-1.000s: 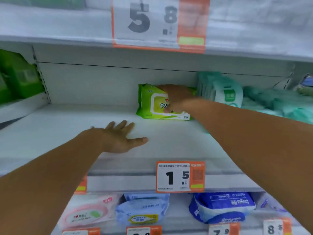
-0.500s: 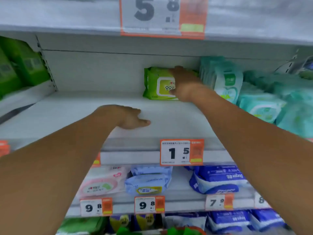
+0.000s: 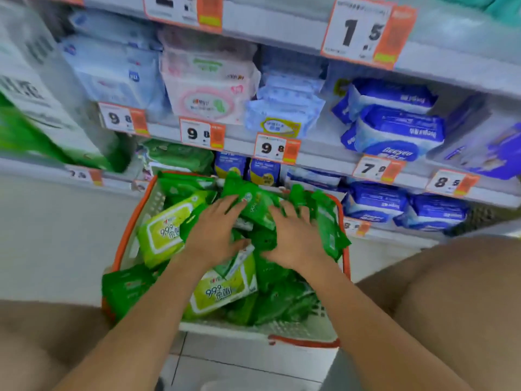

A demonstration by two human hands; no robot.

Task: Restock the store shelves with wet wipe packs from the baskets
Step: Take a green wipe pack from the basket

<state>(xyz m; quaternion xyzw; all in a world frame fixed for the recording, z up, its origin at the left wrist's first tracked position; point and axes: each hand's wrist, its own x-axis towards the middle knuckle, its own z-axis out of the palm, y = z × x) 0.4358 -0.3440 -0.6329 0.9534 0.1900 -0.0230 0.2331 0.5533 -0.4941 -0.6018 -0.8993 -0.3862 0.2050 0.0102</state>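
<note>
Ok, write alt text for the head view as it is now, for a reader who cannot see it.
Both hands, left hand and right hand, reach down with fingers spread onto green wet wipe packs heaped in an orange-rimmed basket on the floor. Behind the basket stand store shelves of blue, white and pink packs with orange price tags.
</note>
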